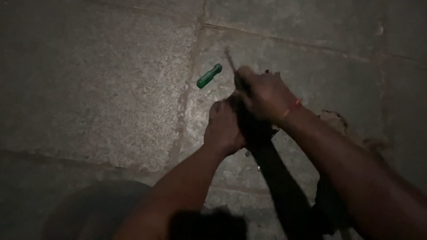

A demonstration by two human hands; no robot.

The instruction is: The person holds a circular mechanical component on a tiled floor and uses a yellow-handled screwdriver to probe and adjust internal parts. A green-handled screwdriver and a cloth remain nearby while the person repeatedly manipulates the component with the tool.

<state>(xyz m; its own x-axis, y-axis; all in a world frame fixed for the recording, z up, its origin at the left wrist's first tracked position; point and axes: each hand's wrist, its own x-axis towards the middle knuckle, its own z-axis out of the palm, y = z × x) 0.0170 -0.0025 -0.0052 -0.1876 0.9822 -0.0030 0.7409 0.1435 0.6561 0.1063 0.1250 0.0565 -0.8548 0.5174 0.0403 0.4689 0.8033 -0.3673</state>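
Nearest the camera, a long dark bar (284, 186) runs from the bottom right of the view up and to the left, its long axis slanted, its upper end pointing toward the two hands and buried between them. What kind of thing it is the dim light does not show. Two small bright specks, perhaps screws, show on its left edge just below the hands.

The left hand (223, 129) is closed round the bar's upper part from the left, knuckles up. The right hand (262, 94) sits just above and touching it, fingers curled shut on a thin tool (230, 60), with an orange band (291, 108) at the wrist. The tool is blurred; its slim shaft sticks out past the fist, pointing up and slightly left, roughly in line with the bar.

Beyond the hands, a green handle (209, 76) lies on the stone floor (98, 89), apart from them to the upper left. It lies tilted, its narrower end toward the upper right.
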